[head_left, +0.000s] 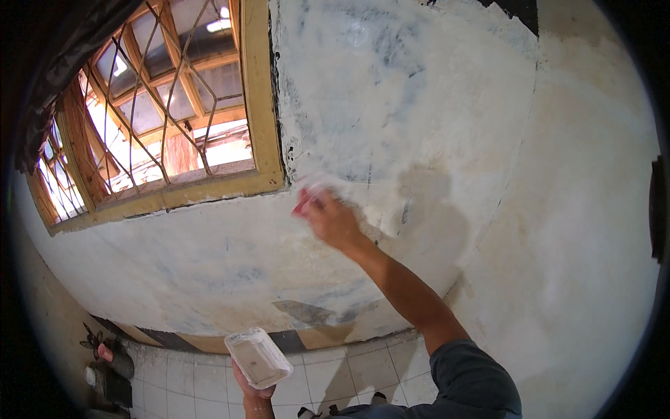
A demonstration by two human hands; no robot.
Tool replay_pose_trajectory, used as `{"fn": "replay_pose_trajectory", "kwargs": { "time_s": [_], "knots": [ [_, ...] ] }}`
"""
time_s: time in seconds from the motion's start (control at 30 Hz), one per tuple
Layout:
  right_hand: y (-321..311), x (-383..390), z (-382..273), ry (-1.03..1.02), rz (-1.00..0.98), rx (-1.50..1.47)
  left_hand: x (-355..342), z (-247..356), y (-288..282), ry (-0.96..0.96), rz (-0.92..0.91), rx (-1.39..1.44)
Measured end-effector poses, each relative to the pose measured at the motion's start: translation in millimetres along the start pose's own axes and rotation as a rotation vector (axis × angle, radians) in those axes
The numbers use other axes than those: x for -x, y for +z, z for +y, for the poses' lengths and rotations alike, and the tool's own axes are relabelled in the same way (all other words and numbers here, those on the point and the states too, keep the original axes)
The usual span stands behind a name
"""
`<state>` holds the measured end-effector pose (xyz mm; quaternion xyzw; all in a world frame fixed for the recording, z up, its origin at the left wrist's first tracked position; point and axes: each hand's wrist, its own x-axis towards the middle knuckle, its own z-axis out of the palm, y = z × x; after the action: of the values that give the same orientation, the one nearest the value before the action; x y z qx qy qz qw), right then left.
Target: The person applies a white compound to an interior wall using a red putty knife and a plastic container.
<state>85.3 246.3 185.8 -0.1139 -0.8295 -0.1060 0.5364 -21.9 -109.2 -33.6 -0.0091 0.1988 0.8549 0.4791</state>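
My right hand (333,222) is raised to the wall, fingers closed on a small red putty scraper (304,202). Motion blurs its whitish edge, which is at the wall just beside the lower right corner of the window frame. Lower down, my left hand (250,384) supports a shallow white plastic tub (278,350) from beneath and the side. Whitish residue coats the inside of the tub. White filler is smeared in patches over the bluish-grey wall (405,77) around my right hand.
At the upper left is a yellow wooden window frame (266,105) with diamond-patterned metal bars. Pale tiles (183,373) cover the floor. Dark pots (120,359), one with a plant, stand at the lower left. A dark object (657,209) is at the right edge.
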Motion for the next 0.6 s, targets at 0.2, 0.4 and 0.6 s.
{"fn": "replay_pose_trajectory", "kwargs": {
  "time_s": [0.2,0.4,0.6],
  "knots": [
    [-55.0,-102.9,10.2,-0.213,0.21,0.307,-3.3,1.4,0.7,0.043,-0.019,-0.055],
    [-25.0,-37.2,49.4,-0.369,-0.185,0.343,-6.4,-5.8,-3.5,0.237,-0.1,-0.389],
    [-32.7,142.4,53.6,-0.006,-0.183,-0.003,-3.5,-3.2,3.9,0.026,0.005,-0.019]
  ]
}}
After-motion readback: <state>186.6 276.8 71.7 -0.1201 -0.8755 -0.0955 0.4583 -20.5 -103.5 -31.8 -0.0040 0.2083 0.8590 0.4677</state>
